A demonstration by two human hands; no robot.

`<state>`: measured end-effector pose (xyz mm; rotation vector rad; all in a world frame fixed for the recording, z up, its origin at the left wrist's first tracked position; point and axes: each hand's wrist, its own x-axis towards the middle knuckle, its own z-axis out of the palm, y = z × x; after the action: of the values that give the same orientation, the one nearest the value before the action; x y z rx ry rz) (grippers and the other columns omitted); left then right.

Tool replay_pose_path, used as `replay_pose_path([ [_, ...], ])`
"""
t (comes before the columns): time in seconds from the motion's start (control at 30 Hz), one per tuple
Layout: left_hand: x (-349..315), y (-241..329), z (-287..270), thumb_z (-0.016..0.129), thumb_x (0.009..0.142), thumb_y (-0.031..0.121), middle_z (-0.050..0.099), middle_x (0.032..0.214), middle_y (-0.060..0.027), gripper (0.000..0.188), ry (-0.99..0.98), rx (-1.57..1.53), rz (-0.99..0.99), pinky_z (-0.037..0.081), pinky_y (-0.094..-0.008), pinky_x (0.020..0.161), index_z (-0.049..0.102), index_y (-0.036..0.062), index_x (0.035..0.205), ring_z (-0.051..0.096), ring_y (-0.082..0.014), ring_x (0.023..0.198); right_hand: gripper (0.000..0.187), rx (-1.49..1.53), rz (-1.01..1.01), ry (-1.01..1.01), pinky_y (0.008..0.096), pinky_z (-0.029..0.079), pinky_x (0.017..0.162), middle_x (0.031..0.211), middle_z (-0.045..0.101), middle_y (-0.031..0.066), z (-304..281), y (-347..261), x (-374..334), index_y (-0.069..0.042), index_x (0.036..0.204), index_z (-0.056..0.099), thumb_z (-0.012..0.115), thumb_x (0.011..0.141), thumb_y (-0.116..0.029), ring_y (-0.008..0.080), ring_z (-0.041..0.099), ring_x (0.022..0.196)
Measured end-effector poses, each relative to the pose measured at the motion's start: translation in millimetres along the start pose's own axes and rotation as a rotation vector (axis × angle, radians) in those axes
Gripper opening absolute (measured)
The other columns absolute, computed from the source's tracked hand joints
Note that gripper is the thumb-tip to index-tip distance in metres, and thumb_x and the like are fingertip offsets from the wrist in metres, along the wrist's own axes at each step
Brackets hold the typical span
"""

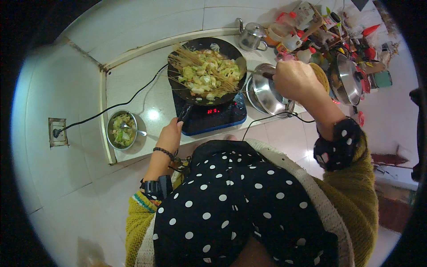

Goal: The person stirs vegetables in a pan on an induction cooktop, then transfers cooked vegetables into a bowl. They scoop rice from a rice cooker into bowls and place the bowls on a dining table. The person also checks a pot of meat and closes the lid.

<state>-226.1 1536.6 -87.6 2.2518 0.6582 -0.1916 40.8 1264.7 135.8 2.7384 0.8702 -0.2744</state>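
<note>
Left hand [169, 135] grips the black handle [185, 112] of the round black wok [200, 43] on the blue-edged cooktop [231, 116]; right hand [296, 80] holds a dark-handled metal spatula [253, 71], long axis running left into the wok.

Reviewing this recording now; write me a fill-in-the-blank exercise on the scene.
The left hand holds the wok by its ____.
The brown-handled spatula is in the ____ hand.
The induction cooker under the wok has a display glowing ____.
A metal ____ rests in the bowl left of the cooker.
Missing words: handle; right; red; spoon
</note>
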Motion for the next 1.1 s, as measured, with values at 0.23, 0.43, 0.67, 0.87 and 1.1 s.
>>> replay_pose_path([
  [0.23, 1, 0, -9, 0.046, 0.108, 0.031, 0.069, 0.098, -0.0326, 0.037, -0.016, 0.031, 0.018, 0.052, -0.0571, 0.08, 0.058, -0.0005, 0.125, 0.065, -0.0517, 0.094, 0.031, 1.064, 0.192, -0.162, 0.0296, 0.034, 0.051, 0.064, 0.051, -0.0038, 124, 24, 31, -0.002, 0.092, 0.076, 0.064, 0.099, -0.029, 0.0087, 0.045, 0.057],
  [0.43, 2, 3, -13, 0.046, 0.108, 0.031, 0.069, 0.097, -0.0323, 0.035, -0.026, 0.065, 0.011, 0.052, -0.0573, 0.08, 0.058, 0.0002, 0.119, 0.065, -0.0518, 0.094, 0.03, 0.778, 0.068, 0.122, 0.0324, 0.044, 0.056, 0.064, 0.059, 0.002, 123, 21, -8, -0.003, 0.116, 0.075, 0.067, 0.097, -0.024, 0.0147, 0.053, 0.056],
  [0.67, 4, 2, -15, 0.045, 0.108, 0.03, 0.068, 0.095, -0.0325, 0.034, -0.073, 0.016, 0.005, 0.052, -0.0579, 0.078, 0.058, -0.0006, 0.117, 0.065, -0.0522, 0.091, 0.025, 0.408, -0.144, 0.41, 0.0498, 0.051, 0.063, 0.074, 0.069, 0.0163, 90, -11, -55, -0.014, 0.116, 0.072, 0.067, 0.094, -0.024, 0.0386, 0.068, 0.069],
  [0.87, 4, 0, -14, 0.045, 0.108, 0.03, 0.068, 0.095, -0.0324, 0.035, -0.055, 0.056, 0.047, 0.051, -0.0582, 0.077, 0.058, -0.0009, 0.117, 0.065, -0.0525, 0.091, 0.03, 0.339, -0.127, 0.34, 0.0475, 0.052, 0.064, 0.08, 0.071, 0.017, 56, -5, -78, -0.014, 0.12, 0.072, 0.07, 0.091, -0.021, 0.0376, 0.068, 0.073],
  [1.1, 4, 1, -14, 0.045, 0.108, 0.031, 0.068, 0.095, -0.0325, 0.034, -0.051, 0.042, 0.022, 0.051, -0.0584, 0.077, 0.058, 0.0008, 0.118, 0.064, -0.0527, 0.091, 0.025, 0.246, -0.2, 0.257, 0.0514, 0.053, 0.06, 0.074, 0.068, 0.0183, 84, -26, -51, -0.018, 0.116, 0.071, 0.065, 0.094, -0.027, 0.0401, 0.068, 0.069],
])
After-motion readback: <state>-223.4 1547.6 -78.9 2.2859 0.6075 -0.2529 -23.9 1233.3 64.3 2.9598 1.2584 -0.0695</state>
